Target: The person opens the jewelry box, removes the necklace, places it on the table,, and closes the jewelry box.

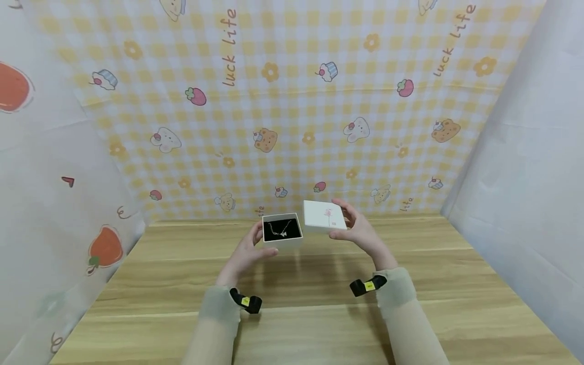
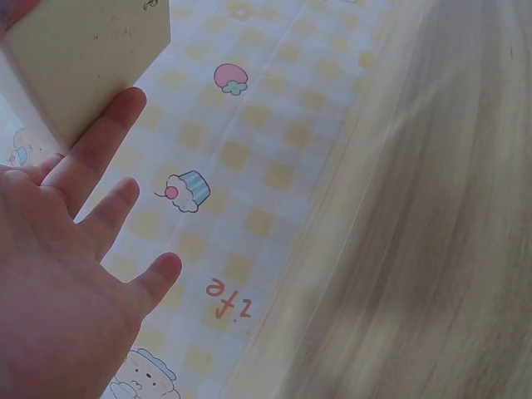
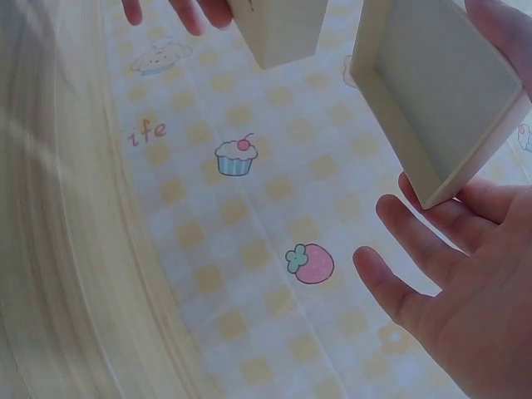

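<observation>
Grip: the left hand (image 1: 248, 248) pinches a small white box (image 1: 289, 244), thumb along its near wall, index finger along the left side; in the left wrist view the remaining fingers are spread clear. The right hand (image 1: 360, 233) pinches the matching lid (image 1: 317, 216) between a thumb at its near edge and a finger at its far edge, other fingers likewise spread.

Principal relation: the lid lies just to the right of the box and slightly to the far side, a narrow gap between them; each is nearest its own hand. Both look roughly square, so neither shows a clear long axis. The box's open top tilts toward the near side, exposing a dark insert (image 1: 274, 235) with a silvery chain (image 1: 284, 233); the lid's hollow faces away from the head view.

Pose: both forearms enter from the near side and converge, wrists bearing black cameras (image 1: 250, 303), the hands raised above the wooden bench (image 1: 310, 334). Far side: a yellow-checked backdrop (image 1: 292, 109).
</observation>
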The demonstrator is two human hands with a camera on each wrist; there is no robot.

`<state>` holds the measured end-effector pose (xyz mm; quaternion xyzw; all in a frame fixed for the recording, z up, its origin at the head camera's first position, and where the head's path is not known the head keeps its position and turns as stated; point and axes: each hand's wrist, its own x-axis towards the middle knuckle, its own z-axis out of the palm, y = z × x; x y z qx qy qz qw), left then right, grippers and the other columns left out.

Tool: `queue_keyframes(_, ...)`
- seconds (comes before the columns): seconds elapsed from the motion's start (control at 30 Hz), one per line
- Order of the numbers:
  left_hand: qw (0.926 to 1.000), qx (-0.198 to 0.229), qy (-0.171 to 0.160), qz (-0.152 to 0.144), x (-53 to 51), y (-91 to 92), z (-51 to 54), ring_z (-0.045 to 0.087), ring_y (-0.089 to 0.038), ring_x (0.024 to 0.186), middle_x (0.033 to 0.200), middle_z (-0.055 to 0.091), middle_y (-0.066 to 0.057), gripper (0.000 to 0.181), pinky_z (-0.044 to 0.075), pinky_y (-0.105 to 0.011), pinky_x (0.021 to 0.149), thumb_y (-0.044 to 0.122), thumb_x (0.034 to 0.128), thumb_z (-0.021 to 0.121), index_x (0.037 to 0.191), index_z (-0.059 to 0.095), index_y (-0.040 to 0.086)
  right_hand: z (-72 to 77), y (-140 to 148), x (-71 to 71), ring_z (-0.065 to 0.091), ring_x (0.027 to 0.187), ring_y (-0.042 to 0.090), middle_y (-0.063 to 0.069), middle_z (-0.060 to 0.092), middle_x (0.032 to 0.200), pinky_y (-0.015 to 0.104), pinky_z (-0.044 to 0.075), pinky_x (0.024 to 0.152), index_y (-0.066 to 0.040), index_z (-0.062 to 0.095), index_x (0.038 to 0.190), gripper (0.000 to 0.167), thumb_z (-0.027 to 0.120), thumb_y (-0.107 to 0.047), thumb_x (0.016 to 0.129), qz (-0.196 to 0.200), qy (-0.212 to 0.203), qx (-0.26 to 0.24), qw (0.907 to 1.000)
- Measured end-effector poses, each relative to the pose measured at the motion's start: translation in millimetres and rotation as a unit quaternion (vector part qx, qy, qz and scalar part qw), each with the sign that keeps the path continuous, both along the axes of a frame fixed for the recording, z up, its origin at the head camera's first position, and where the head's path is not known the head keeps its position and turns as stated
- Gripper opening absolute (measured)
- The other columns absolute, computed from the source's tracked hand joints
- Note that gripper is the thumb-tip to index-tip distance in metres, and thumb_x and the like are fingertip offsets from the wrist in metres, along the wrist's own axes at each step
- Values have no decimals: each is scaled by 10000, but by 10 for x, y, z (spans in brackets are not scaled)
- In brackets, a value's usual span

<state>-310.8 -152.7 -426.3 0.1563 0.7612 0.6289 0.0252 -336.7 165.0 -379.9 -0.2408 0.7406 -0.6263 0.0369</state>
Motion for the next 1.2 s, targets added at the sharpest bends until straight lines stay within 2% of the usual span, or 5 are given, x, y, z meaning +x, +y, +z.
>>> queue_keyframes(0.37, 9998, 106, -134, 75, 5, 33, -18, 224, -316, 1428, 1453, 467, -71, 783, 104, -638, 1098, 128, 771, 791, 1436, 384, 206, -35, 93, 42, 485, 1122, 342, 214, 409, 1399, 372, 512, 808, -97, 297, 1511, 898, 802, -99, 769, 7, 44, -60, 10000)
queue_keyframes(0.67, 9997, 213, -117, -4, 41, 36, 21, 236, -308, 1424, 1451, 468, -86, 798, 106, -643, 1096, 93, 775, 772, 1456, 363, 176, -12, 170, 43, 481, 1134, 379, 235, 404, 1395, 380, 505, 812, -58, 280, 1509, 902, 795, -87, 769, -73, 104, 98, 9999)
queue_keyframes(0.87, 9996, 253, -97, -2, 11, 29, -27, 245, -306, 1419, 1441, 477, -83, 771, 109, -648, 1092, 95, 778, 764, 1440, 379, 183, -8, 238, 47, 452, 1171, 389, 215, 391, 1410, 394, 494, 827, -77, 272, 1516, 913, 795, -76, 768, -100, 77, 215, 9997)
queue_keyframes(1.03, 9997, 214, -86, 8, 11, 29, -9, 224, -313, 1428, 1462, 458, -71, 780, 91, -654, 1091, 117, 777, 779, 1440, 378, 199, -34, 293, 59, 456, 1165, 380, 204, 403, 1402, 394, 507, 818, -104, 292, 1511, 908, 806, -84, 762, -124, -7, 217, 9997)
queue_keyframes(1.2, 9996, 266, -68, -25, 6, 29, -16, 253, -305, 1416, 1443, 481, -66, 780, 102, -648, 1092, 120, 767, 790, 1431, 389, 203, -96, 326, 72, 463, 1165, 408, 226, 384, 1420, 390, 510, 822, -76, 285, 1506, 926, 822, -109, 753, -78, -67, 272, 9996)
